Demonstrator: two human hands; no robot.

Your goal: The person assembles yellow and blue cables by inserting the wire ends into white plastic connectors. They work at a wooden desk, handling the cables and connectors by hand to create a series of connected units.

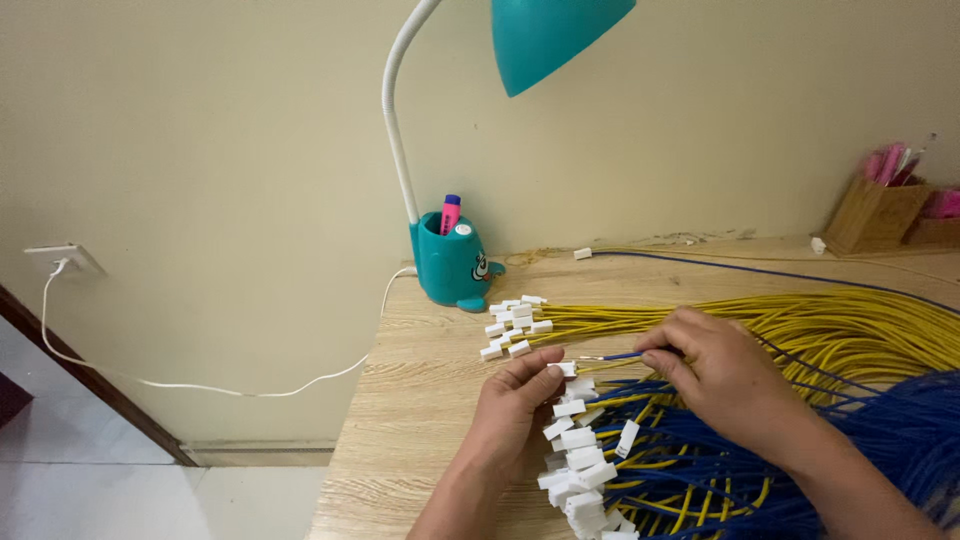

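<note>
The left hand [515, 405] pinches a small white connector [566, 369] between thumb and fingertips, and the right hand [722, 372] is closed on the blue wire [620, 357] and a yellow one running into it — the pair lies nearly level, its long axis left to right, connector end pointing left toward the left hand. Just in front of the connector lies a heap of white plugs on blue and yellow wires [590, 470]; just behind it a yellow wire bundle [800, 320] fans rightward, its own plugs pointing left. All rest on a pale wooden table [420, 400] against a cream wall (a socket and white cord show at left). Behind the connector stands a teal desk lamp [455, 262].
</note>
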